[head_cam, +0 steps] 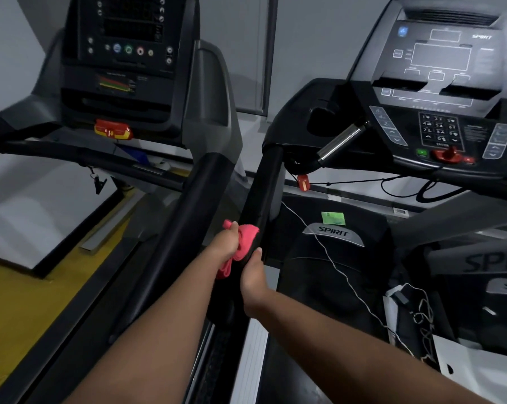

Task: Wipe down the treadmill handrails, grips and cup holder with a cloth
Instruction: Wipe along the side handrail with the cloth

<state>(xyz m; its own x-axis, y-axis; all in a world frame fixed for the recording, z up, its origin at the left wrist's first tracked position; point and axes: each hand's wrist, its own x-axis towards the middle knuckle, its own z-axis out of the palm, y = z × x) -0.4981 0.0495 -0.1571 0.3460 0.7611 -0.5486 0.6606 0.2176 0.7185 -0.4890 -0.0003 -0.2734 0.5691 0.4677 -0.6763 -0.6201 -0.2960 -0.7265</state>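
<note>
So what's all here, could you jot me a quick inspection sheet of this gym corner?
Surface: black handrail of the right treadmill, under the cloth.
Job's things: pink cloth bunched on that handrail; cup holder by the console.
Clutter: green sticker on the motor cover.
Grippers: left hand grips the cloth; right hand holds the rail below it.
Cables: thin white cord; red safety clip on a black cord.
Surroundings: second treadmill left, yellow floor.
</note>
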